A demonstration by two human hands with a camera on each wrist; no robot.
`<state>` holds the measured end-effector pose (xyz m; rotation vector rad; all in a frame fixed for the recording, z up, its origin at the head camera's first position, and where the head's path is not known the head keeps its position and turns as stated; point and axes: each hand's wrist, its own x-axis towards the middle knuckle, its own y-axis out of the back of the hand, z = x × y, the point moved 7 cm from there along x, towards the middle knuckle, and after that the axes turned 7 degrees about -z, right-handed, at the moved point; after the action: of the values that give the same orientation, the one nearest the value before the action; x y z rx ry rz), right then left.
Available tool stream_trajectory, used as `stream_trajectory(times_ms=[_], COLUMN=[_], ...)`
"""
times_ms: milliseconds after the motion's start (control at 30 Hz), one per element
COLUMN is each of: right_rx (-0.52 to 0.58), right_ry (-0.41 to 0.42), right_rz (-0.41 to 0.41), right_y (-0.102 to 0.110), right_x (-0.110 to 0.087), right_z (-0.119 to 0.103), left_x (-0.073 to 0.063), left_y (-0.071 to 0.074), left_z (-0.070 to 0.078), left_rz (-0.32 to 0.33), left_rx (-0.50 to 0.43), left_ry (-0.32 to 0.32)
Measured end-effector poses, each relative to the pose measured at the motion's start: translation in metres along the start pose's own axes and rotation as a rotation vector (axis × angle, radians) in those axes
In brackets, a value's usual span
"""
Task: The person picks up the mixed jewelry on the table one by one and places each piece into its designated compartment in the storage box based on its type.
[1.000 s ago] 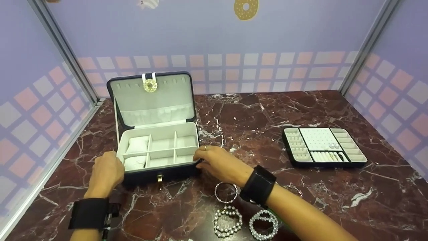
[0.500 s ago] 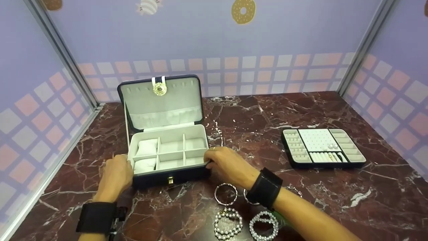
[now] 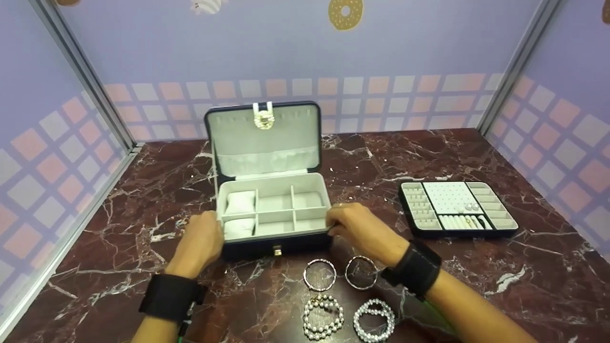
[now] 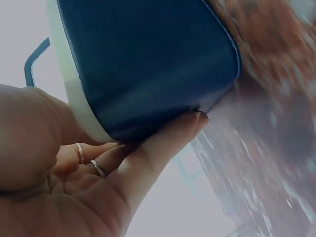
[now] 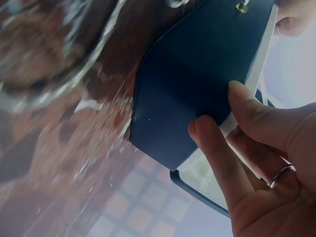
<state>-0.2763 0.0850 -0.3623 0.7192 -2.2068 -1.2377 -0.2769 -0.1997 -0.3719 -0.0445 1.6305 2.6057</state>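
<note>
A navy jewelry box [image 3: 305, 241] stands on the table with its pale-lined lid [image 3: 267, 143] raised. My left hand [image 3: 199, 242] grips the box's left front corner; the left wrist view shows its fingers [image 4: 168, 136] against the navy side wall. At the right front corner my right hand [image 3: 366, 231] holds the box, thumb [image 5: 244, 98] and fingers pinching near the cream rim. Two white cushions [image 3: 240, 202] fill the left compartments, and the other compartments show bare lining. A gold clasp piece [image 3: 278, 251] sits on the front wall.
Right of the box lies a navy jewelry tray [image 3: 476, 233] with earrings [image 3: 472, 206] and rings [image 3: 469, 222] in it. Before the box are two silver bangles [image 3: 305, 274] and two beaded bracelets [image 3: 320, 329]. Patterned panels [image 3: 333, 57] enclose the marble table [image 3: 143, 190].
Both hands have slid the open box to the right across the table, from the left side to near the middle. The tray, bangles and beaded bracelets have stayed in place.
</note>
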Motion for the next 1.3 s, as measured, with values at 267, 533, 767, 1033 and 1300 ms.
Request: stream_trajectory(times_ms=[267, 533, 767, 1033, 1300], right_rx=[0.014, 0.008, -0.051, -0.11, -0.135], right_ry=[-0.097, -0.133, -0.104, -0.087, -0.106], right_rz=[-0.001, 0.016, 0.062, 0.078, 0.075], right_y=[0.018, 0.036, 0.05, 0.057, 0.057], right_x=[-0.028, -0.054, -0.073, -0.081, -0.085], right_z=[0.026, 0.052, 0.066, 0.074, 0.071], left_x=[0.01, 0.018, 0.02, 0.02, 0.022], left_y=[-0.017, -0.039, -0.05, -0.055, -0.052], left_z=[0.039, 0.075, 0.103, 0.121, 0.121], left_rz=[-0.008, -0.087, -0.019, 0.016, 0.018], left_rx=[0.047, 0.041, 0.057, 0.106, 0.094], left_ry=[-0.058, -0.068, -0.16, -0.239, -0.253])
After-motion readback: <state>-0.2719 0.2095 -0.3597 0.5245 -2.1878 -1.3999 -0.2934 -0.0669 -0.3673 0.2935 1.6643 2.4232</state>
